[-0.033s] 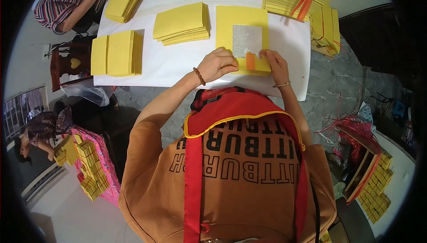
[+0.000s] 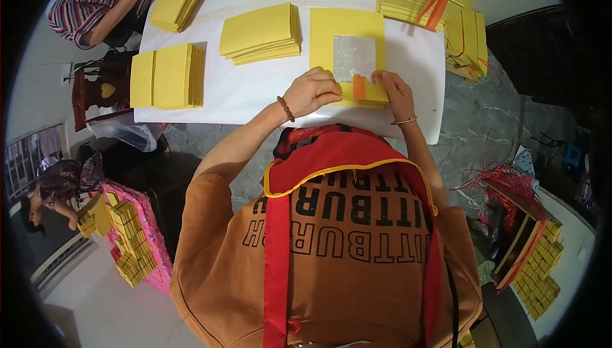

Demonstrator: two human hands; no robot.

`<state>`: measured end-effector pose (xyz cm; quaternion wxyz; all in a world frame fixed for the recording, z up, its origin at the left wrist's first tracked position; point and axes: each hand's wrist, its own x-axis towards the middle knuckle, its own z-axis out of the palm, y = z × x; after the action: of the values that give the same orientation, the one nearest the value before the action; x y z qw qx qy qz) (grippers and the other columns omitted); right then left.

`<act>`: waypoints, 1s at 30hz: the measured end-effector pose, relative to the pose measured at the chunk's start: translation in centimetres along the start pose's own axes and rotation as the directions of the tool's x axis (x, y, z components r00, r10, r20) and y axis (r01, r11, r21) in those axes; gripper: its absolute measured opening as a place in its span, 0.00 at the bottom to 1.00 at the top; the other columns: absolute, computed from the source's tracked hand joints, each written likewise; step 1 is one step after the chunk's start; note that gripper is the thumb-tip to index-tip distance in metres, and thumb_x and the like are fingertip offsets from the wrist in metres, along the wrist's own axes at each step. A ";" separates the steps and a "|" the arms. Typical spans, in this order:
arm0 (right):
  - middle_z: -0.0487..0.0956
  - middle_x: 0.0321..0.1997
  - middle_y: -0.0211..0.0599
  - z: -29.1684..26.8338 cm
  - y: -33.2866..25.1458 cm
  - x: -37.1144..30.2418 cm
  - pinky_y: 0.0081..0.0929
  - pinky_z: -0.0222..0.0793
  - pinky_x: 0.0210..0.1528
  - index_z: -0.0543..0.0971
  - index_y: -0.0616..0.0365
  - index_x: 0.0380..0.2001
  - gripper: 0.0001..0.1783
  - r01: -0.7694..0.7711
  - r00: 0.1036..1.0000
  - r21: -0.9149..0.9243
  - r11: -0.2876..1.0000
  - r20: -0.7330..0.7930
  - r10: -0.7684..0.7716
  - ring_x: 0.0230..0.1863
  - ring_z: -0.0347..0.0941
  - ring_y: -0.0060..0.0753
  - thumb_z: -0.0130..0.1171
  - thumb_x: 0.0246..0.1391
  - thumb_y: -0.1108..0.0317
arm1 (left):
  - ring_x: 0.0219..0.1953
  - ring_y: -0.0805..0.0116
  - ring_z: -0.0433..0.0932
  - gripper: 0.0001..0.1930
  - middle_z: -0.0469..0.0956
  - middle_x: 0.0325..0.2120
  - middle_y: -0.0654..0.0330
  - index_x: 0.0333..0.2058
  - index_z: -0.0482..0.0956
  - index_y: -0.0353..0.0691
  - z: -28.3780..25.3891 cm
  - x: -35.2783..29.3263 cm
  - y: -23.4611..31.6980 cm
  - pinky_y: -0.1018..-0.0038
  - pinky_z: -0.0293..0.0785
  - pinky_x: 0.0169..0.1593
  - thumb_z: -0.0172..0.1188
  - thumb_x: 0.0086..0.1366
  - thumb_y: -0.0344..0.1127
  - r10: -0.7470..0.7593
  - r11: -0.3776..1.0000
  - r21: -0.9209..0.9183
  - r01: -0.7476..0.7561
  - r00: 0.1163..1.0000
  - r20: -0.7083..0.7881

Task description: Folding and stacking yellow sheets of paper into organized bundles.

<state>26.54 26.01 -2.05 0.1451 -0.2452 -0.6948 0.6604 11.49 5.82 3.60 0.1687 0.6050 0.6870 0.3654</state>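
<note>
A stack of yellow paper (image 2: 322,29) lies near the front edge of the table. On its top sheet sits a shiny silvery square (image 2: 354,55), with a short orange strip (image 2: 359,87) just below it. My left hand (image 2: 312,92), a beaded bracelet at its wrist, is closed with thumb and fingers pinching the stack's lower left edge. At the lower right edge my right hand (image 2: 398,93) is closed on the same paper, its fingertips close to the square's corner. The undersides of the fingers are hidden.
More yellow paper stacks (image 2: 260,32) stand on the white-covered table (image 2: 236,96). A large bundle tied with red ribbon (image 2: 437,0) lies at the far right. At the far left is another person's arm (image 2: 118,13). Boxes of small yellow bundles (image 2: 539,275) stand at both sides.
</note>
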 end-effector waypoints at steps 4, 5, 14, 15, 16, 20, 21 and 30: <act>0.79 0.38 0.34 -0.1 0.3 0.0 0.21 0.64 0.47 0.79 0.59 0.38 0.16 -0.008 1.000 -0.007 1.000 0.005 0.008 0.41 0.71 0.23 0.49 0.59 0.58 | 0.35 0.59 0.71 0.08 0.74 0.26 0.59 0.27 0.76 0.38 0.1 0.1 0.1 0.69 0.69 0.39 0.60 0.56 0.37 -0.059 0.998 -0.021 0.059 0.998 -0.019; 0.78 0.38 0.33 -0.1 0.3 0.0 0.20 0.64 0.48 0.78 0.61 0.39 0.17 -0.002 1.000 -0.022 1.000 0.012 0.002 0.42 0.71 0.22 0.47 0.60 0.59 | 0.35 0.59 0.72 0.07 0.75 0.27 0.58 0.28 0.76 0.37 0.0 0.2 0.2 0.68 0.68 0.39 0.59 0.56 0.36 -0.089 0.996 -0.023 0.089 0.996 0.003; 0.78 0.39 0.34 0.0 -0.3 0.1 0.21 0.63 0.48 0.79 0.62 0.38 0.17 -0.035 0.999 0.018 0.999 0.001 0.035 0.42 0.71 0.24 0.49 0.59 0.58 | 0.32 0.61 0.72 0.06 0.74 0.25 0.58 0.27 0.76 0.37 -0.1 0.6 0.0 0.70 0.69 0.35 0.55 0.56 0.33 -0.137 0.990 -0.034 0.138 0.990 0.042; 0.78 0.39 0.34 0.0 -0.3 0.1 0.22 0.63 0.49 0.79 0.62 0.38 0.17 -0.040 0.999 0.030 0.999 0.003 0.040 0.43 0.71 0.24 0.49 0.59 0.59 | 0.32 0.61 0.72 0.06 0.74 0.25 0.58 0.27 0.76 0.37 -0.1 0.6 -0.1 0.70 0.69 0.35 0.55 0.56 0.33 -0.137 0.990 -0.035 0.139 0.990 0.044; 0.78 0.39 0.34 -0.1 -0.3 0.1 0.22 0.63 0.49 0.79 0.62 0.38 0.17 -0.041 0.999 0.031 0.999 0.003 0.041 0.43 0.71 0.24 0.49 0.59 0.59 | 0.31 0.62 0.73 0.06 0.74 0.24 0.58 0.27 0.76 0.37 0.0 0.7 -0.2 0.70 0.69 0.34 0.55 0.55 0.33 -0.134 0.990 -0.034 0.135 0.990 0.034; 0.77 0.44 0.34 -1.1 0.2 0.1 0.24 0.61 0.53 0.78 0.61 0.39 0.15 0.070 0.995 0.055 0.996 0.074 -0.074 0.48 0.68 0.26 0.51 0.57 0.61 | 0.30 0.62 0.74 0.07 0.75 0.23 0.59 0.26 0.77 0.39 -0.3 0.9 -0.2 0.69 0.70 0.33 0.54 0.56 0.36 -0.299 0.948 -0.096 0.304 0.952 0.060; 0.76 0.45 0.34 -1.1 0.1 0.1 0.25 0.60 0.54 0.78 0.60 0.39 0.13 0.119 0.986 0.076 0.990 0.107 -0.127 0.50 0.67 0.28 0.54 0.55 0.64 | 0.30 0.62 0.74 0.07 0.75 0.23 0.59 0.26 0.77 0.39 -0.4 1.0 -0.2 0.69 0.70 0.33 0.54 0.56 0.36 -0.303 0.947 -0.094 0.308 0.951 0.056; 0.73 0.47 0.34 -1.5 1.2 0.3 0.22 0.62 0.53 0.74 0.60 0.44 0.19 0.246 0.956 -0.120 0.962 0.192 -0.221 0.50 0.66 0.27 0.60 0.44 0.77 | 0.28 0.62 0.74 0.08 0.74 0.23 0.58 0.26 0.74 0.38 0.3 0.7 0.0 0.69 0.69 0.32 0.53 0.57 0.36 -0.274 0.953 -0.134 0.271 0.962 -0.008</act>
<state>27.27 27.41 -3.16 0.1422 -0.1114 -0.7743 0.6065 11.54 6.58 3.49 0.2479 0.4871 0.7404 0.3912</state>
